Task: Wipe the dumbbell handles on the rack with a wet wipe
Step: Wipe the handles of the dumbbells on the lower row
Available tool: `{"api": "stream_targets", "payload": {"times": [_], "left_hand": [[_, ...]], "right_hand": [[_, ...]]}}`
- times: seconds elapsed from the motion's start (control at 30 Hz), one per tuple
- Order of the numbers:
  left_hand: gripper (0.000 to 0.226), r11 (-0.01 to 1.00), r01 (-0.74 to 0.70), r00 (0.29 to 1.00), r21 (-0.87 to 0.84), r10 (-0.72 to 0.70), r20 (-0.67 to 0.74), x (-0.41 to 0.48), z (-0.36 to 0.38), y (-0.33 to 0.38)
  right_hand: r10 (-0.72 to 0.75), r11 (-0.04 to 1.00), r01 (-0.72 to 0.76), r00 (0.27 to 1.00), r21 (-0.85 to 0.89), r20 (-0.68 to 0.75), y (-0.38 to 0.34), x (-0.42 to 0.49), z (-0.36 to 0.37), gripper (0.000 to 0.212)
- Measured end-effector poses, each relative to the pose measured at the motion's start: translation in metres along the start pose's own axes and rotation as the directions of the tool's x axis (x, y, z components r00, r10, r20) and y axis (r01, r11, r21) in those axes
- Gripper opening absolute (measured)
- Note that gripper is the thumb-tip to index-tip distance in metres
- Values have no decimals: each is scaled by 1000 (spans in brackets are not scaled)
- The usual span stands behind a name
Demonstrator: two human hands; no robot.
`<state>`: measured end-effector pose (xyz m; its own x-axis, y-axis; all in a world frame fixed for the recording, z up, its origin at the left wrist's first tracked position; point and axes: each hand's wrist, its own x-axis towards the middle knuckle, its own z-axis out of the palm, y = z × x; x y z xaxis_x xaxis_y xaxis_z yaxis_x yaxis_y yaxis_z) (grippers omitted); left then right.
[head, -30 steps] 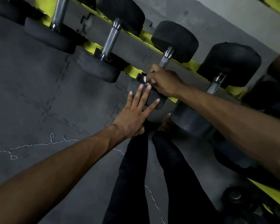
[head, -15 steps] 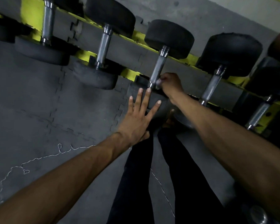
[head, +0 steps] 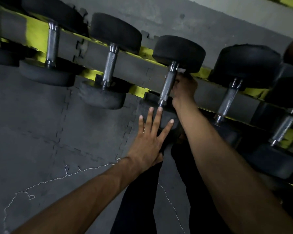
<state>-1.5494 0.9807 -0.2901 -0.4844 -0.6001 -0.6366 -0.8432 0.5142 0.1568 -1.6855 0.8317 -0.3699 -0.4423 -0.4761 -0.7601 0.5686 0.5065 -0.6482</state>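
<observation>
- right hand point(head: 184, 89): fingers clenched on wipe point(head: 181, 70), at the top of the dumbbell handle point(head: 167, 85), third along the rack point(head: 34, 37)
- left hand point(head: 148, 142): fingers straight and spread, pressing the near dumbbell head point(head: 167, 118)

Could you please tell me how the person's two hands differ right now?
The left hand lies flat, fingers spread, on the near black rubber head; the right hand curls against the knurled steel handle. The left holds nothing; the right grips a white wipe. Both touch one dumbbell.
</observation>
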Motion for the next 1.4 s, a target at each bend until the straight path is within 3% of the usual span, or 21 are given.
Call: {"api": "stream_targets", "payload": {"times": [0.03,0.1,0.17,0.23,0.4,0.5,0.53,0.6,0.67,0.7,0.8,0.87,0.93,1.0,1.03,1.13,1.17,1.23,1.27,1.33,1.4], "left_hand": [[131,1000,-3,1000,0,3,6,0,-1,-1],[129,1000,-8,1000,11,8,20,0,-2,-1],[127,1000,-8,1000,17,7,14,-1,-1,-1],[126,1000,-5,1000,15,5,4,-1,-1,0],[130,1000,-6,1000,17,6,-12,-1,1,0],[130,1000,-13,1000,11,13,-25,-1,2,-2],[130,1000,-15,999,15,15,-30,-2,2,-2],[129,999,-13,999,29,14,-36,-2,3,-2],[128,999,-12,999,43,14,-42,-3,4,-2],[129,999,-9,999,45,12,-49,-3,4,-1],[129,999,-8,999,52,11,-49,-2,4,-3],[130,998,-10,999,57,12,-49,-2,4,-4],[130,998,-9,999,55,12,-51,-2,4,-3],[130,999,-10,998,46,13,-56,-2,5,-3],[130,999,-5,998,48,8,-61,-2,5,-3],[130,998,1,998,57,2,-59,-2,6,-2],[129,998,3,998,60,1,-65,-2,7,-2],[128,998,8,997,55,-4,-75,-1,7,-1],[127,999,12,997,52,-8,-79,-1,8,0],[126,997,22,997,70,-17,-81,0,9,0],[128,996,23,997,82,-17,-74,0,10,0]], "right_hand": [[-179,970,166,982,-176,-61,2,-4,-1,10],[-480,751,421,877,-509,17,10,-15,-8,12],[-653,486,614,728,-622,209,18,-25,-16,25],[-711,287,712,606,-641,356,20,-30,-22,31],[-632,-257,653,444,-713,635,13,-13,-23,30],[-438,-388,649,495,-655,750,-2,-5,-14,25],[-324,-442,642,538,-627,778,-6,-5,-12,20],[-33,-568,688,530,-452,848,-7,-10,-10,16],[224,-534,790,475,-300,851,-14,-17,-12,17],[276,-515,816,449,-263,850,-23,-16,-10,18],[133,-583,754,455,-301,881,-50,-5,-4,11],[93,-574,745,470,-339,878,-47,-10,-8,6],[252,-502,833,399,-233,882,-30,-24,-18,10],[354,-463,883,265,-77,897,-27,-27,-28,13],[311,-476,876,254,-81,916,-31,-22,-30,11],[90,-471,842,343,-264,935,-35,-14,-40,18],[134,-452,855,345,-253,929,-30,-18,-45,20],[266,-441,889,260,-122,928,-25,-21,-55,25],[275,-452,886,253,-108,928,-29,-17,-56,29],[109,-473,850,318,-232,942,-41,-4,-51,30],[-134,-386,813,419,-437,898,-47,3,-46,20]]}}
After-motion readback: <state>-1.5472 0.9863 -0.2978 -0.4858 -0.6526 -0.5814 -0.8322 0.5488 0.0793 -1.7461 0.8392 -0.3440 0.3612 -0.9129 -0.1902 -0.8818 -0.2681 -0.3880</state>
